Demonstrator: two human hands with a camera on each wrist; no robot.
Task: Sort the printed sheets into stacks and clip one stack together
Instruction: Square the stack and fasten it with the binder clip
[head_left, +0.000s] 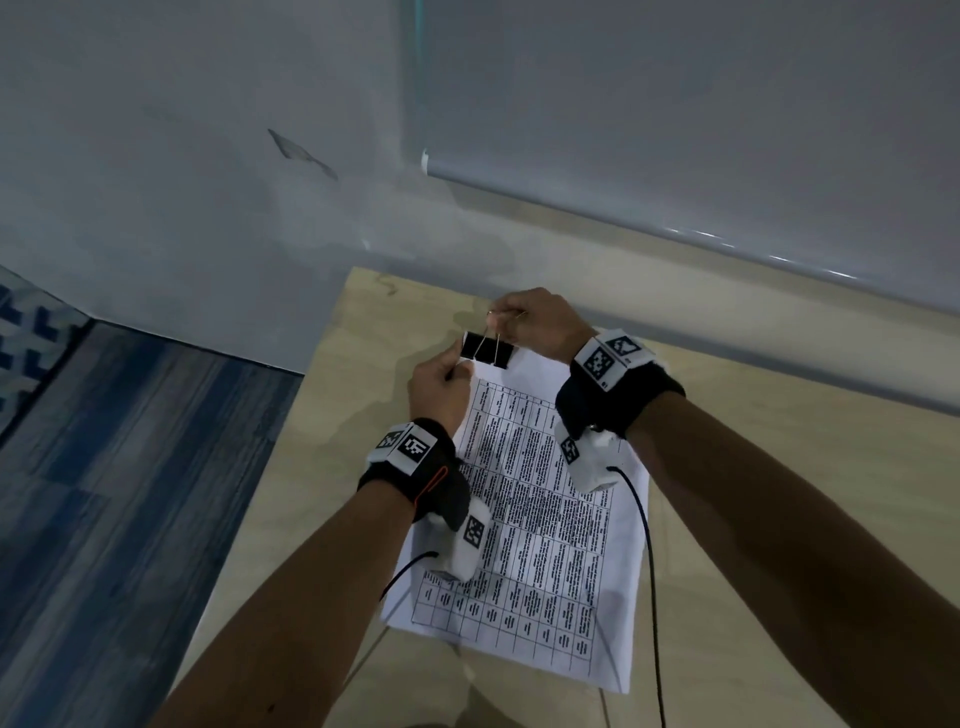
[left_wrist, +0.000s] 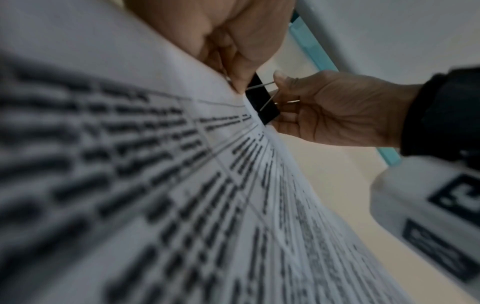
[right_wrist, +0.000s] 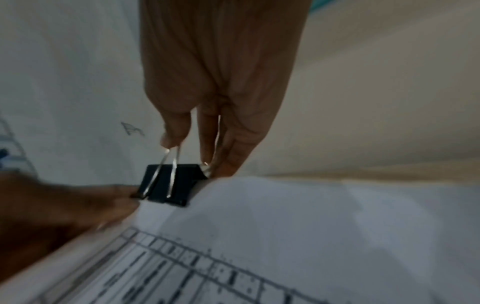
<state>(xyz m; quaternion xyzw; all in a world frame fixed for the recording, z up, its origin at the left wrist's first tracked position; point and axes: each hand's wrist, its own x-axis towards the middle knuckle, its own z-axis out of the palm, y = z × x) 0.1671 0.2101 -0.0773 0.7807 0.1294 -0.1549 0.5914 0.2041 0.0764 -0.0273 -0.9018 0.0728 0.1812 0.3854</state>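
A stack of printed sheets (head_left: 540, 525) with a table of text is held up over the wooden table (head_left: 779, 493), its top edge raised. A black binder clip (head_left: 487, 351) sits on that top edge. My right hand (head_left: 530, 322) pinches the clip's wire handles (right_wrist: 168, 164) from above; in the right wrist view the clip (right_wrist: 171, 183) bites the paper's edge (right_wrist: 233, 195). My left hand (head_left: 441, 384) pinches the stack's top left corner right beside the clip. The left wrist view shows the sheets (left_wrist: 155, 185) close up, the clip (left_wrist: 262, 100) and my right hand (left_wrist: 332, 109).
The wooden table stands against a pale wall (head_left: 208, 156) with a grey ledge (head_left: 675, 234) behind it. Blue flooring (head_left: 104, 467) lies to the left. Black cables (head_left: 649, 571) hang from both wrist cameras over the paper.
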